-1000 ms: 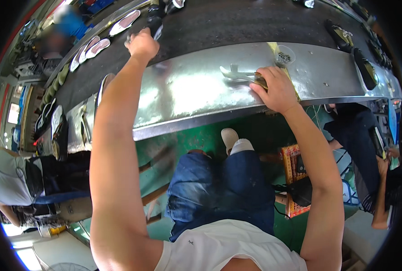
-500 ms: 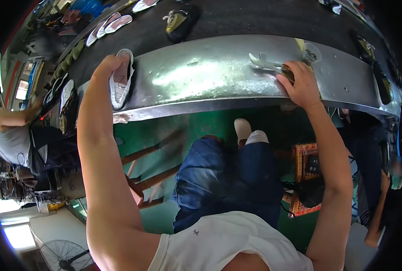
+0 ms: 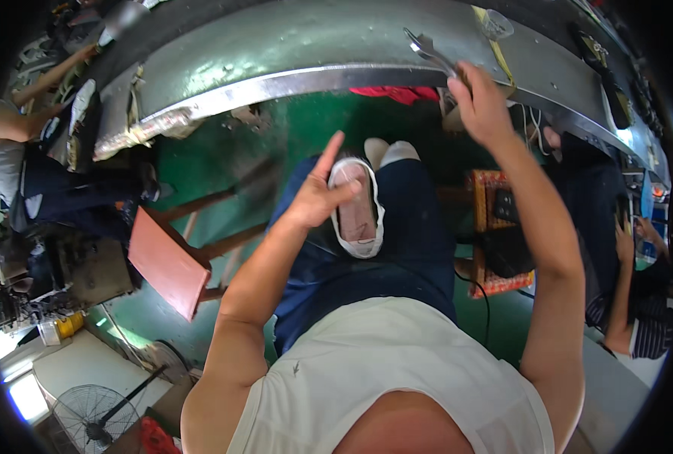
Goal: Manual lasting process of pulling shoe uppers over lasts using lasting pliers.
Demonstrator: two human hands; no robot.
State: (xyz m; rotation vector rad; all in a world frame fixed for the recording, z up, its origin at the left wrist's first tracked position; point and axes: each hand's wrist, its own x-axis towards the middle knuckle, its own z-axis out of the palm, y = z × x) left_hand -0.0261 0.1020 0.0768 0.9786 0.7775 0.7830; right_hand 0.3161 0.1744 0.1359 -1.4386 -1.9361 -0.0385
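Observation:
A white shoe upper on a last (image 3: 361,219), with a pinkish insole face turned up, is over my lap. My left hand (image 3: 314,200) holds it by its far left side. The thumb lies across the insole and the index finger sticks out past the edge; the other fingers are hidden beneath. My right hand (image 3: 484,110) is raised at the near edge of the metal bench (image 3: 314,49), closed round the handles of metal lasting pincers (image 3: 427,49). Their curved head points up and left over the bench.
A clear plastic cup (image 3: 497,24) stands on the bench beside a yellow strip. Dark shoes (image 3: 615,98) lie at the right. A stool with a reddish seat (image 3: 166,257) is at my left, and a patterned stool (image 3: 479,212) at my right. Co-workers sit on both sides.
My left hand has brought the shoe upper from the bench's left part down to my lap. My right hand has lifted with the pincers, and the view has tipped downward.

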